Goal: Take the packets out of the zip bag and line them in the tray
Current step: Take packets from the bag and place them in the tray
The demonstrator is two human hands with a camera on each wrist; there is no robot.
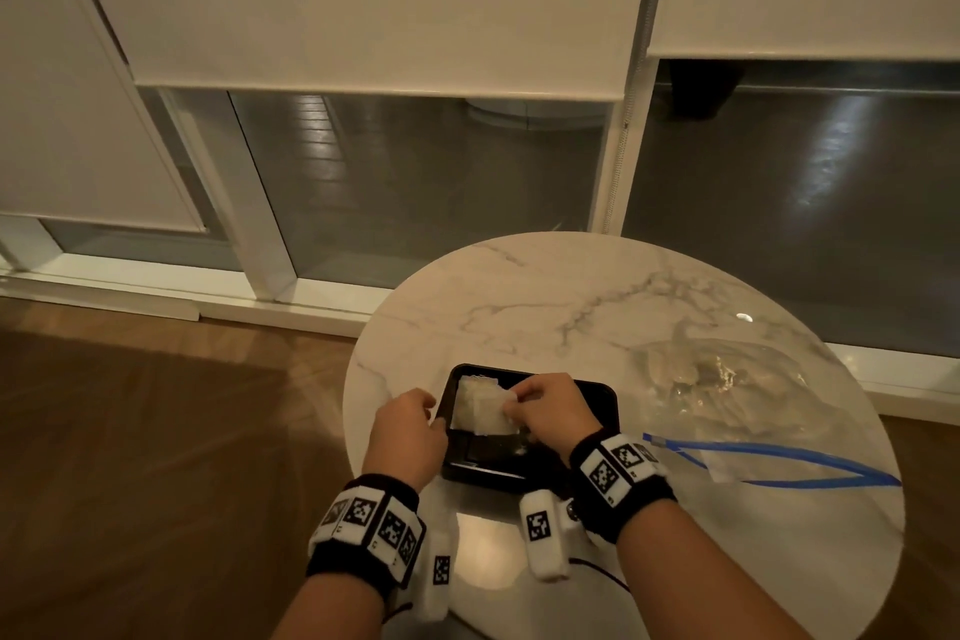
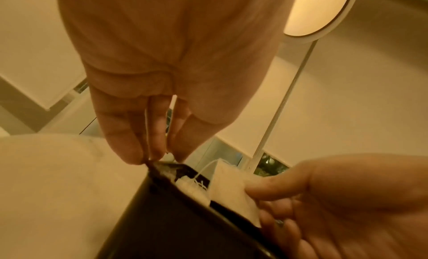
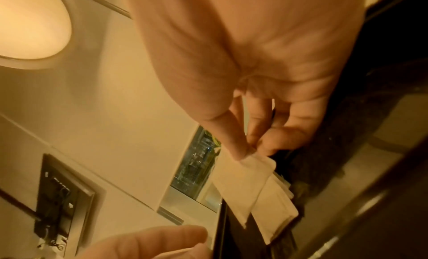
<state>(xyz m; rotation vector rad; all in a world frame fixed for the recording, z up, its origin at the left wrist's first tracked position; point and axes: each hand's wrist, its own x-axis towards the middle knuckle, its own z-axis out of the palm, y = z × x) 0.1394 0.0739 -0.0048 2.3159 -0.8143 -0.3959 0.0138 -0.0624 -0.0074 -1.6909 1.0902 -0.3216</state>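
Packets [image 1: 475,403] are lining up in the black tray [image 1: 605,403] as I am pinching one more in my right hand [image 1: 550,413] above them, my left hand [image 1: 408,431] touching the tray's left rim with straight fingers, the next move likely calling for a return to the zip bag [image 1: 727,385].

packets [image 1: 480,408] in tray [image 1: 602,398], bag [image 1: 737,379] right
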